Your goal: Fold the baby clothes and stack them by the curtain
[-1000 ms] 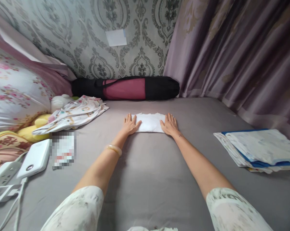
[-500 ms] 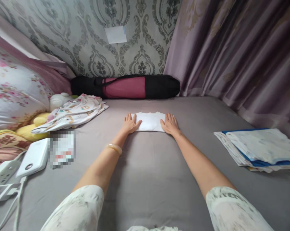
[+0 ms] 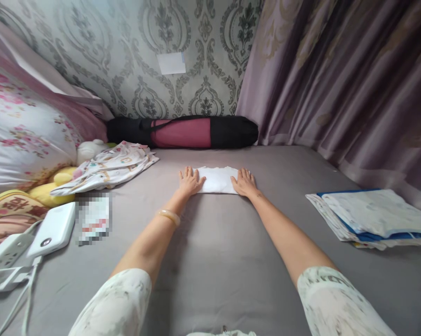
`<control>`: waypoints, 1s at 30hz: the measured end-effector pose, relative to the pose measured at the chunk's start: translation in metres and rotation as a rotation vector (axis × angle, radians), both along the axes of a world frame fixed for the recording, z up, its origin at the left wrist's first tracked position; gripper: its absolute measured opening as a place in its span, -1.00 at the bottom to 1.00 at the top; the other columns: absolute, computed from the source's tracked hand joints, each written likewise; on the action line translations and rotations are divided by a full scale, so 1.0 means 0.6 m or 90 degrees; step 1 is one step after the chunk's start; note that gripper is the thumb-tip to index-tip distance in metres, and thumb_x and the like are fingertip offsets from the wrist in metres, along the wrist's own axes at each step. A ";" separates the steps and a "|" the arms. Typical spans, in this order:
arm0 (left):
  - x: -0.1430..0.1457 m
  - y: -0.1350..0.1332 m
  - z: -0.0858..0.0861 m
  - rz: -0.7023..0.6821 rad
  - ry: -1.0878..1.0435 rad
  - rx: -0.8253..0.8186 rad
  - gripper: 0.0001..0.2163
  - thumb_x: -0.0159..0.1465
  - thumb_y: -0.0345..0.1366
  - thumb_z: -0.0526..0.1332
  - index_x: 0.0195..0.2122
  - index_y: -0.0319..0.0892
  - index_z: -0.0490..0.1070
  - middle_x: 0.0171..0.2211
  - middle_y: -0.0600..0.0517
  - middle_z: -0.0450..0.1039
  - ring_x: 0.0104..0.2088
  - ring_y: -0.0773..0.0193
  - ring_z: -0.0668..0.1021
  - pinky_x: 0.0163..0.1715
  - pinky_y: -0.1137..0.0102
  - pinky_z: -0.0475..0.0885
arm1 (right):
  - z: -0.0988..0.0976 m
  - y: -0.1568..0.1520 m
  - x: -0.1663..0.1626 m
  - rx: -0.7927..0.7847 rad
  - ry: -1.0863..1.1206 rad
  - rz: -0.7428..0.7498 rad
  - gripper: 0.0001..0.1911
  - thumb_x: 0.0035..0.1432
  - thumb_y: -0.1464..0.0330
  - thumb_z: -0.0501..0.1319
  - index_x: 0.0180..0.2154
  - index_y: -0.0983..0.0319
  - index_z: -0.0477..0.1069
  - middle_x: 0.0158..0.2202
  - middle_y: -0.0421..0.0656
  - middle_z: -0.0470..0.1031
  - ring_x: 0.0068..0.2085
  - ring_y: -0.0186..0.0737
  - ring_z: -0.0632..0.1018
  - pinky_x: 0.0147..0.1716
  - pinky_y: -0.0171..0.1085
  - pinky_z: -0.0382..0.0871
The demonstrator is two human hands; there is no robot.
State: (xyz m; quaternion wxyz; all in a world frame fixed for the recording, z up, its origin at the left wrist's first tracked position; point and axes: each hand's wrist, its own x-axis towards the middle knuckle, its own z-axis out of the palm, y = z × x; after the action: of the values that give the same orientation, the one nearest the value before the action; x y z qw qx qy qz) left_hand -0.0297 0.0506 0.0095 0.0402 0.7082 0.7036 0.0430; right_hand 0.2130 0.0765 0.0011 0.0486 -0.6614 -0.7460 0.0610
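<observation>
A white folded cloth (image 3: 217, 180) lies flat on the grey bedsheet (image 3: 224, 252), in the middle of the view. My left hand (image 3: 190, 181) rests palm down on its left end, fingers spread. On the opposite end my right hand (image 3: 244, 182) lies flat too, its fingers stretched away from me and its thumb on the cloth. The palms hide both ends of the cloth. A pale bangle (image 3: 169, 216) circles my left forearm.
Folded clothes (image 3: 367, 214) are stacked at the right. Crumpled printed clothing (image 3: 115, 165), a white power bank (image 3: 52, 228) and a power strip (image 3: 7, 252) with cables lie left. A black and maroon long bag (image 3: 182, 132) lies along the wall, beside purple curtains (image 3: 301, 70).
The camera view has tilted up slightly, so the wall and bag sit lower in the picture. Both hands stay flat on the white cloth with hardly any movement.
</observation>
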 end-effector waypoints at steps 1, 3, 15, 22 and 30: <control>0.004 -0.001 0.001 0.002 0.003 0.007 -0.35 0.37 0.05 -0.23 0.32 -0.31 0.07 0.38 -0.33 -0.12 0.39 -0.12 -0.08 0.28 -0.10 -0.17 | 0.002 0.000 -0.001 -0.002 0.000 0.000 -0.28 0.35 0.12 -0.21 0.33 0.49 -0.02 0.40 0.16 -0.10 0.38 0.09 -0.04 0.29 0.03 -0.15; 0.019 -0.003 0.004 0.004 0.006 0.022 -0.37 0.38 0.03 -0.25 0.31 -0.30 0.09 0.38 -0.30 -0.07 0.39 -0.08 -0.04 0.29 -0.07 -0.16 | 0.007 0.000 -0.004 -0.016 0.001 -0.002 -0.28 0.35 0.13 -0.21 0.33 0.50 -0.03 0.40 0.17 -0.11 0.38 0.11 -0.05 0.30 0.04 -0.16; 0.134 -0.016 -0.028 -0.001 -0.062 0.115 -0.34 0.37 0.09 -0.22 0.32 -0.26 0.11 0.35 -0.26 0.04 0.35 -0.10 0.08 0.28 -0.02 -0.03 | 0.001 -0.010 -0.026 0.040 0.021 -0.059 -0.30 0.36 0.15 -0.19 0.30 0.54 0.02 0.38 0.18 -0.04 0.37 0.10 -0.02 0.29 0.03 -0.21; 0.130 -0.014 -0.025 -0.006 -0.088 0.109 -0.37 0.37 0.05 -0.16 0.32 -0.27 0.11 0.35 -0.27 0.04 0.36 -0.10 0.07 0.29 -0.02 -0.05 | 0.002 -0.009 -0.025 0.028 0.033 -0.057 -0.29 0.36 0.14 -0.20 0.32 0.55 -0.01 0.39 0.19 -0.09 0.38 0.10 -0.05 0.30 0.03 -0.23; 0.079 -0.050 0.009 0.084 -0.191 0.077 -0.41 0.39 -0.02 -0.13 0.34 -0.26 0.07 0.38 -0.23 -0.04 0.39 -0.02 -0.01 0.30 -0.06 -0.13 | 0.027 -0.023 -0.017 0.051 0.049 -0.004 -0.33 0.38 0.12 -0.24 0.34 0.39 0.03 0.41 0.15 -0.15 0.40 0.10 -0.13 0.30 0.11 -0.33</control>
State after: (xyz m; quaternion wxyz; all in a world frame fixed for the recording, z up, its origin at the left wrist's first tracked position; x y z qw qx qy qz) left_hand 0.0176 0.0204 0.0148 0.0993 0.6470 0.7309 0.1929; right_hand 0.2029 0.0629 0.0173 0.1037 -0.6582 -0.7436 0.0562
